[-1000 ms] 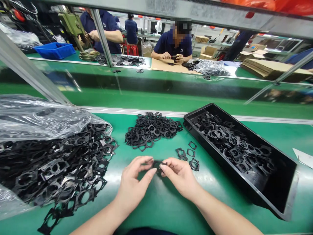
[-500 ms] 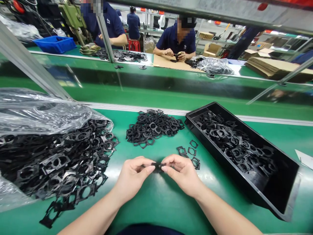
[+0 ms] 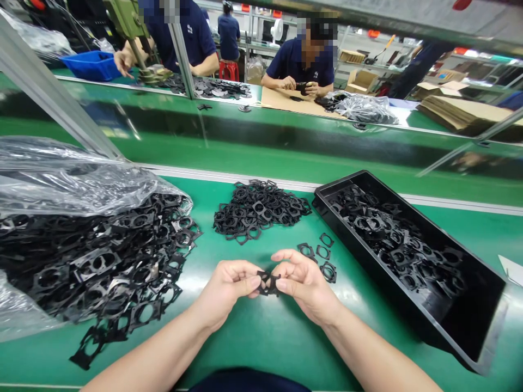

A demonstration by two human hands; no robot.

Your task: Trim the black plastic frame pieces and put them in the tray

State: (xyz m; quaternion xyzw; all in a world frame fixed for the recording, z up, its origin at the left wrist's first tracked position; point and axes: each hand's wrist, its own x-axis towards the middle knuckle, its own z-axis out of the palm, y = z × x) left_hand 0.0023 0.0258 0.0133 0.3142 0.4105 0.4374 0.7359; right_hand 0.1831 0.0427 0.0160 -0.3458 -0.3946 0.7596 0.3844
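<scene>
A small black plastic frame with a round opening is pinched between my two hands above the green tabletop. My left hand grips its left end between thumb and fingers. At its right end, my right hand holds it the same way, with the index finger raised and curved. The frame is tilted so its opening partly shows. Several loose black rings and frames lie just beyond my right hand. Farther back sits a heap of thin black square rings.
On the left, a clear plastic bag spills a large pile of black frames. A long black tray holding similar parts stands at the right. Beyond a metal rail, co-workers sit at another bench with a blue bin.
The frame has been tilted in my hands, so its opening now shows more. My right index finger has lifted. A co-worker at the far left has reached an arm out toward the blue bin.
</scene>
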